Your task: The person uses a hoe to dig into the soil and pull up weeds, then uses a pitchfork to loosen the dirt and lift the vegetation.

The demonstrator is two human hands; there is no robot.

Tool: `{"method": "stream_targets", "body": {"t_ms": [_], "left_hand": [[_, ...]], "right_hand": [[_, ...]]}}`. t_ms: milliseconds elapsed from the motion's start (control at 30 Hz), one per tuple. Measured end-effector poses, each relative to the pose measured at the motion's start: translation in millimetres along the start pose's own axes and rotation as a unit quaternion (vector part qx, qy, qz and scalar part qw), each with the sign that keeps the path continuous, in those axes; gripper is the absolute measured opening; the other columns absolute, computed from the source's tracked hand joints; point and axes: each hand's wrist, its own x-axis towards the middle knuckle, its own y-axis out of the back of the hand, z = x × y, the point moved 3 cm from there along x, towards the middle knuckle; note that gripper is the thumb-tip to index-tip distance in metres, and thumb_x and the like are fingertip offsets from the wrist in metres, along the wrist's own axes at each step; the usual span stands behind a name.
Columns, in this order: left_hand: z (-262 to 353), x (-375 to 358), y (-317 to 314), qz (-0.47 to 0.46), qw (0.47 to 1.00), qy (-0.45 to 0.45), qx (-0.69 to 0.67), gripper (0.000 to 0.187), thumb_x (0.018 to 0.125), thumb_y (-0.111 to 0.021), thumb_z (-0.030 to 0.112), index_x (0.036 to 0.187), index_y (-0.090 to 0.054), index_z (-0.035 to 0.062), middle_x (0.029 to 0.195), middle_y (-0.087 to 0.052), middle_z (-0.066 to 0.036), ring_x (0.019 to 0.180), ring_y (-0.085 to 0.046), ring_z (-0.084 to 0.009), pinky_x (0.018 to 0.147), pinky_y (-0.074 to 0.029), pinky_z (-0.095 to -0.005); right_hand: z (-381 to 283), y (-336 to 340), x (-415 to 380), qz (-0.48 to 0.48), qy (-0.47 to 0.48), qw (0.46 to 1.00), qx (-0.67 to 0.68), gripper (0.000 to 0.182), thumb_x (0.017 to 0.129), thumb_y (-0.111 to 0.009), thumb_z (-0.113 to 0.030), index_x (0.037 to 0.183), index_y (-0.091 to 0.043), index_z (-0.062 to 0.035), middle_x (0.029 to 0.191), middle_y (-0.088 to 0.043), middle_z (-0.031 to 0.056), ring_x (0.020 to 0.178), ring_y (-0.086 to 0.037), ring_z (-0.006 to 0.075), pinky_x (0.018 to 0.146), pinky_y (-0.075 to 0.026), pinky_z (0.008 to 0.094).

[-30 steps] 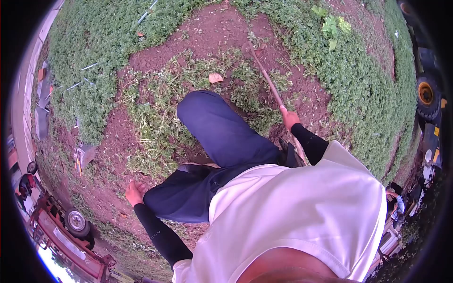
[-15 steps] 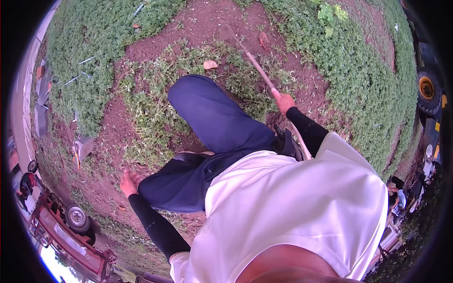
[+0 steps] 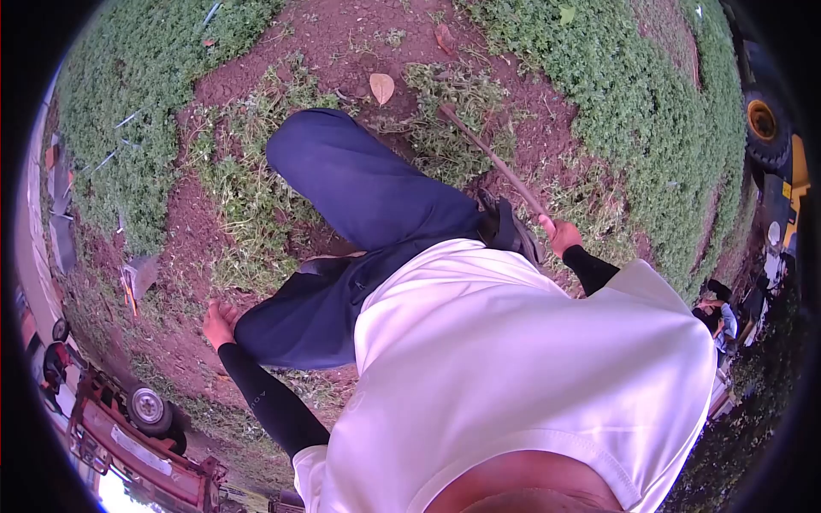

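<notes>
right hand (image 3: 561, 235) wraps fully round tool handle (image 3: 502, 166) right of centre, best gripped firmly; left hand (image 3: 221, 323), lower left, half-curled, looks empty.

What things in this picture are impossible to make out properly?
All in the head view:
- Stick, far end: lost among the weeds.
- Stick, near end: does not show past the right hand and black sleeve.
- Inside of the left hand: hidden by its curled fingers.
- Yellow machine: cut off by the dark round edge.
- Distant person: too small to tell what they're doing.
</notes>
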Motion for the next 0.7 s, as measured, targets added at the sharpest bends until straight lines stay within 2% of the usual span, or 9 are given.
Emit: {"method": "stream_targets", "body": {"t_ms": [200, 267, 367, 433, 500, 533, 600, 667, 700], "left_hand": [[1.2, 4.1, -0.8, -0.004, 1.0, -0.013, -0.02, 0.049, 0.093, -0.06, 0.04, 0.123, -0.059, 0.0026, 0.099, -0.07, -0.014, 0.078, -0.07, -0.0222, 0.063, -0.057, -0.0321], [0.7, 4.9, -1.3, 0.0, 0.999, -0.018, -0.03, 0.048, 0.092, -0.06, 0.04, 0.123, -0.059, 0.0024, 0.098, -0.07, -0.014, 0.078, -0.07, -0.0221, 0.064, -0.057, -0.0323], [-4.3, 2.3, 4.6, 0.006, 1.0, -0.004, -0.026, 0.047, 0.092, -0.061, 0.039, 0.121, -0.06, 0.0023, 0.098, -0.071, -0.014, 0.076, -0.069, -0.0217, 0.064, -0.058, -0.0323], [-6.7, 9.3, 4.9, -0.007, 1.0, -0.011, -0.013, 0.056, 0.095, -0.057, 0.045, 0.128, -0.056, -0.0008, 0.106, -0.069, -0.016, 0.085, -0.07, -0.0232, 0.07, -0.058, -0.0339], [-3.6, 10.7, 2.4, -0.009, 1.0, -0.012, -0.021, 0.056, 0.095, -0.056, 0.045, 0.128, -0.056, -0.0002, 0.108, -0.069, -0.017, 0.085, -0.07, -0.023, 0.069, -0.058, -0.0333], [-3.6, 10.4, 1.7, -0.013, 1.0, -0.014, -0.022, 0.056, 0.095, -0.056, 0.045, 0.129, -0.057, 0.0004, 0.108, -0.069, -0.017, 0.084, -0.07, -0.0227, 0.069, -0.058, -0.033], [-4.1, 6.6, 5.0, -0.018, 1.0, -0.014, -0.015, 0.056, 0.095, -0.056, 0.045, 0.129, -0.057, 0.001, 0.109, -0.069, -0.017, 0.084, -0.07, -0.0225, 0.069, -0.058, -0.0326], [-1.6, 4.9, 1.4, 0.008, 0.999, -0.029, -0.027, 0.043, 0.095, -0.059, 0.04, 0.117, -0.063, 0.003, 0.096, -0.07, -0.011, 0.076, -0.069, -0.0202, 0.061, -0.056, -0.0316], [-1.5, 4.5, 2.7, 0.007, 0.999, -0.027, -0.027, 0.043, 0.095, -0.059, 0.04, 0.117, -0.063, 0.003, 0.096, -0.07, -0.011, 0.076, -0.069, -0.0202, 0.061, -0.056, -0.0316]], "right_hand": [[-81.0, 3.8, 27.9, -0.019, 0.042, 0.998, 0.035, 0.081, 0.093, -0.035, -0.074, 0.089, -0.071, -0.0011, 0.082, -0.067, 0.0264, 0.084, -0.066, 0.0447, 0.077, -0.05, 0.0527], [-111.2, 7.6, 47.0, -0.021, 0.075, 0.997, 0.0, 0.081, 0.092, -0.036, -0.074, 0.089, -0.071, -0.0016, 0.083, -0.068, 0.0255, 0.085, -0.067, 0.0439, 0.077, -0.05, 0.0527], [-126.9, 25.2, 42.8, -0.05, 0.06, 0.996, -0.04, 0.081, 0.092, -0.036, -0.075, 0.088, -0.071, -0.0015, 0.086, -0.069, 0.0242, 0.086, -0.067, 0.0425, 0.078, -0.05, 0.0521], [-96.0, 32.5, 26.1, -0.07, 0.032, 0.994, -0.078, 0.082, 0.092, -0.034, -0.076, 0.093, -0.07, -0.0028, 0.089, -0.07, 0.0223, 0.088, -0.067, 0.0406, 0.078, -0.051, 0.051], [-33.4, 30.9, 8.8, -0.074, 0.005, 0.992, -0.101, 0.081, 0.091, -0.034, -0.077, 0.098, -0.07, -0.0046, 0.089, -0.07, 0.0214, 0.089, -0.067, 0.0398, 0.079, -0.052, 0.0499], [-0.4, 29.7, -3.6, -0.041, 0.017, 0.993, -0.108, 0.086, 0.089, -0.033, -0.08, 0.089, -0.069, -0.0016, 0.078, -0.067, 0.0236, 0.079, -0.066, 0.0426, 0.073, -0.05, 0.0517], [28.9, 49.6, -44.5, -0.043, -0.015, 0.992, -0.116, 0.087, 0.087, -0.034, -0.082, 0.087, -0.07, -0.002, 0.079, -0.067, 0.0243, 0.082, -0.066, 0.0423, 0.074, -0.05, 0.0512], [73.9, 52.0, -64.0, -0.051, -0.029, 0.989, -0.138, 0.085, 0.087, -0.037, -0.08, 0.084, -0.07, -0.0021, 0.079, -0.067, 0.0244, 0.082, -0.067, 0.0423, 0.074, -0.051, 0.0509], [78.3, 54.8, -74.9, -0.052, -0.03, 0.988, -0.14, 0.085, 0.087, -0.037, -0.08, 0.084, -0.07, -0.0021, 0.079, -0.067, 0.0244, 0.082, -0.067, 0.0423, 0.074, -0.051, 0.0509]]}}
